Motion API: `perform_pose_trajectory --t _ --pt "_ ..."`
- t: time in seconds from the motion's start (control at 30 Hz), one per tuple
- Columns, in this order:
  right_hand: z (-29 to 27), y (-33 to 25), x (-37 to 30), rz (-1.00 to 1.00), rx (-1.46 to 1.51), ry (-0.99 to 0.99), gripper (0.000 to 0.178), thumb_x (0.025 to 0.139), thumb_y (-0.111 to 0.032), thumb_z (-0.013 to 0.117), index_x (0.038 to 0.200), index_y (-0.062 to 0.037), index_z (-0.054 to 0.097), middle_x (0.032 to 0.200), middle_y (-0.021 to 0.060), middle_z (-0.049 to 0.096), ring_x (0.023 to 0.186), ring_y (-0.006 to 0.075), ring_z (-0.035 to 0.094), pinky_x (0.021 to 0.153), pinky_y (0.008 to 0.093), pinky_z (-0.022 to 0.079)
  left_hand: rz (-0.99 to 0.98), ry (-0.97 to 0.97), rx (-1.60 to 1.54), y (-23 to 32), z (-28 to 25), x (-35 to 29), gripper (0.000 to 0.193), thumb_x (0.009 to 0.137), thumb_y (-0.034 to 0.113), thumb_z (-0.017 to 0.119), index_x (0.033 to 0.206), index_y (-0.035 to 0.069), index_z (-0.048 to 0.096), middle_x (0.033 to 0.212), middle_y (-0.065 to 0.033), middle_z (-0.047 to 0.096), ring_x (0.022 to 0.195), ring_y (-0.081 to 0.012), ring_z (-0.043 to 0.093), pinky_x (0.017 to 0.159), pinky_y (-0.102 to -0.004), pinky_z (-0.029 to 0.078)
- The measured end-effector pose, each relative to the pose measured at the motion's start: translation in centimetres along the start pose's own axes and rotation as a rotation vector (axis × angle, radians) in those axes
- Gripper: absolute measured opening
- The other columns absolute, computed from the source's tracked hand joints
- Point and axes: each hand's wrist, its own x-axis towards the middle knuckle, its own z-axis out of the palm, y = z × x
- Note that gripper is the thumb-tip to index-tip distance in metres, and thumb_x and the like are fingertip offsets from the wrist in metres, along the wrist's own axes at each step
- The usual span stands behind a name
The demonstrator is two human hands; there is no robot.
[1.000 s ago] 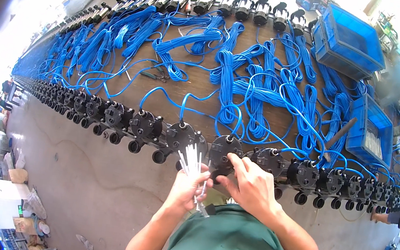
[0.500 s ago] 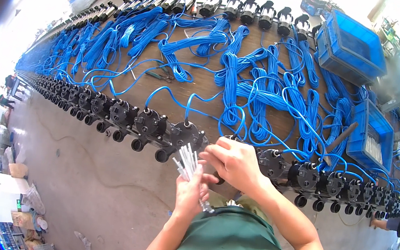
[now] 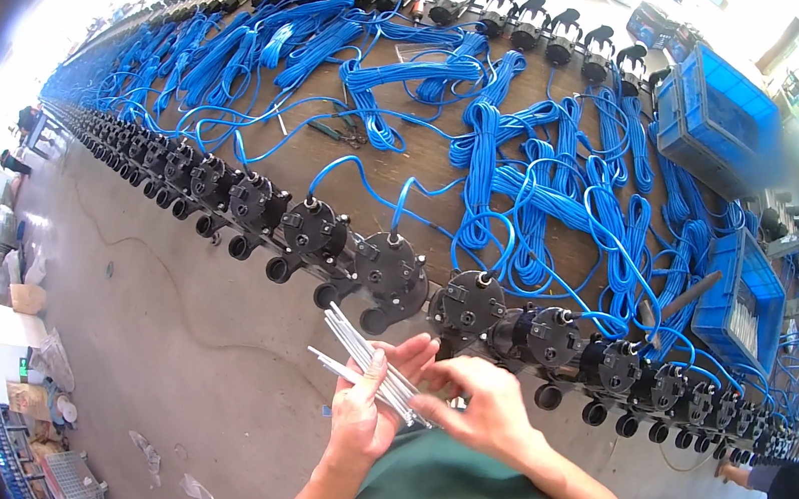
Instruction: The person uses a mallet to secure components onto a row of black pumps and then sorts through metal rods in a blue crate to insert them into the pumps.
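A bundle of thin silvery-white rods (image 3: 354, 336) lies slanted in my left hand (image 3: 364, 425), whose thumb presses across it while the fingers support it from behind. My right hand (image 3: 483, 408) is beside the bundle's lower end. Its fingers are bent in and its thumb is at the rods; what they pinch, if anything, is hidden. Just beyond my hands, a row of round black housings runs along the bench edge. The closest ones are a housing (image 3: 386, 273) with a blue cable rising from its top and another housing (image 3: 473, 305) to its right.
Coiled blue cables (image 3: 478, 174) cover much of the brown bench (image 3: 305, 158), where pliers (image 3: 339, 131) lie. Blue crates (image 3: 715, 114) stand at the back right, with a smaller blue bin (image 3: 744, 300) nearer. Black-and-silver cylinders (image 3: 530, 24) line the far edge.
My right hand has come down from the housings to the rods' lower end. The bundle has tilted further left in my left hand. The bench has shifted slightly in view.
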Motion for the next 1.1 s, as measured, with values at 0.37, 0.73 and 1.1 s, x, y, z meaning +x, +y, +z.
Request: perform_pose_trajectory --t 0.37,0.73,1.1 --pt "-0.4 1.0 -1.4 0.032 -0.078 0.119 0.017 0.09 -0.018 0.075 0.099 -0.004 0.07 0.081 0.0103 0.066 0.071 0.0247 0.063 0.064 0.0366 0.05 0.032 0.013 0.137 -1.5 1.3 0.6 0.021 0.108 0.013 0.047 0.119 -0.004 0.053 0.121 -0.0284 0.065 0.109 -0.043 0.068 0.096 -0.0519 0.058" --pt "-1.0 1.0 -2.1 0.09 -0.016 0.221 0.018 0.093 -0.02 0.07 0.095 -0.0023 0.069 0.08 0.0131 0.065 0.071 0.03 0.064 0.064 0.0404 0.05 0.013 -0.003 0.182 -2.1 2.7 1.5 0.026 0.107 0.02 0.051 0.119 -0.003 0.054 0.12 -0.0255 0.066 0.106 -0.0397 0.069 0.092 -0.0525 0.059" --pt "-2.5 -0.4 -0.8 0.122 -0.014 -0.012 0.022 0.095 -0.025 0.067 0.092 -0.0037 0.067 0.079 0.0152 0.066 0.072 0.0344 0.065 0.064 0.0425 0.05 0.115 0.0 0.0 -2.7 3.0 1.4 0.026 0.108 0.02 0.047 0.12 -0.003 0.053 0.123 -0.0259 0.065 0.115 -0.0399 0.065 0.103 -0.0541 0.054"
